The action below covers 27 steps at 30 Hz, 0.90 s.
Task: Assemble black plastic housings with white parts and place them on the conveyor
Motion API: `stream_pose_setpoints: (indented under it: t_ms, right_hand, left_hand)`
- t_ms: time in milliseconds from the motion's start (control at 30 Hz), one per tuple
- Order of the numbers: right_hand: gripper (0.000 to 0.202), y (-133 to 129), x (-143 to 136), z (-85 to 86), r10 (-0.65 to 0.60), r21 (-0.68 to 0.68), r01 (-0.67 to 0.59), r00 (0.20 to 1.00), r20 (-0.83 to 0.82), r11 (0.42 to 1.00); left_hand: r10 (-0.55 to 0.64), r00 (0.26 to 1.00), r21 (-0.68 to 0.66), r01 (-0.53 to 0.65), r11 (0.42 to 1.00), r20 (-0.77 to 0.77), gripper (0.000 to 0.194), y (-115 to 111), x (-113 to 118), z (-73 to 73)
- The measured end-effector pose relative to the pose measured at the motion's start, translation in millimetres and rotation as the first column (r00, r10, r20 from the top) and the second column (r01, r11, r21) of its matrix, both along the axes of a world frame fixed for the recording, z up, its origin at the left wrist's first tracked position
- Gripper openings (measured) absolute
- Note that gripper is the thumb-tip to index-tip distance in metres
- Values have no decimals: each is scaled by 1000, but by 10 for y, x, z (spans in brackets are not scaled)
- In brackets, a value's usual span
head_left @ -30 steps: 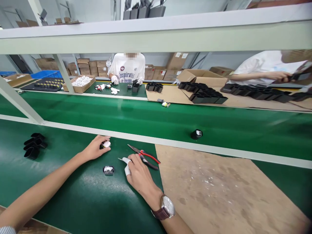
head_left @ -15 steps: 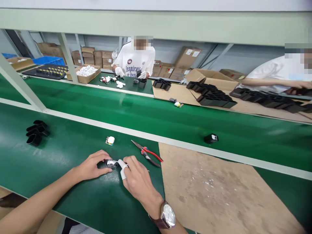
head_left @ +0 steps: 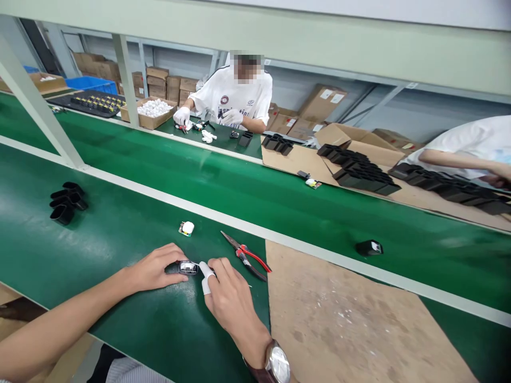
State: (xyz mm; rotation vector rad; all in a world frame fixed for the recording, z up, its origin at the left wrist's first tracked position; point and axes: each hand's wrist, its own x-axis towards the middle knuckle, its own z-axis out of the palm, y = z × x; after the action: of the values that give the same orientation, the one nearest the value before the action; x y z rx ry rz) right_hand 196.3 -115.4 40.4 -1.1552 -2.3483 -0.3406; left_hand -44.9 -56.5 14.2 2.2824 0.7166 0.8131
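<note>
On the green tabletop, my left hand [head_left: 162,267] grips a small black housing [head_left: 188,267] between thumb and fingers, its open end with a white and metallic part inside facing me. My right hand [head_left: 227,290], with white covers on two fingers and a watch at the wrist, pinches a thin tool [head_left: 196,263] whose tip reaches the housing's rim. A small board with a white part [head_left: 187,229] lies beyond my left hand. Red-and-black pliers [head_left: 245,255] rest beyond my right hand.
Several black housings [head_left: 67,203] stand at the left. A cardboard sheet [head_left: 343,314] covers the table at right. On the green belt [head_left: 223,181] lie a black housing [head_left: 369,247] and a board [head_left: 313,183]. Two people sit across, near a box of white parts [head_left: 154,114].
The view has tilted and shifted slightly. The black housing on the belt has moved right, as has the board. The person across has brought a gloved hand down to the parts. My hands keep their hold.
</note>
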Motion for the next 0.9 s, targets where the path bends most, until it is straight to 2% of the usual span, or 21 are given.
stream_pose_setpoints:
  t_ms: [300, 600, 700, 800, 900]
  right_hand:
    - [28, -3, -108, -6, 53, -19, -54, 999, -11, 998]
    - [26, -5, -35, 44, 36, -67, -36, 999, -1, 997]
    - [25, 14, 30, 37, 33, -90, -38, 998, -55, 995]
    - [29, 60, 121, -1, -4, -90, -6, 995, -104, 996]
    - [32, 105, 179, -80, -72, -110, 62, 994, -85, 992]
  left_hand:
    - [-32, 999, 16, 32, 999, 5, 25, -14, 18, -42]
    - [-16, 1000, -5, 16, 1000, -11, 23, -26, 18, -35]
    - [-11, 1000, -15, 10, 1000, -23, 23, -28, 19, -28]
    - [12, 1000, -2, -12, 1000, -28, 36, -30, 3, -29]
    - [-5, 1000, 82, 4, 997, 6, 46, -35, -22, -30]
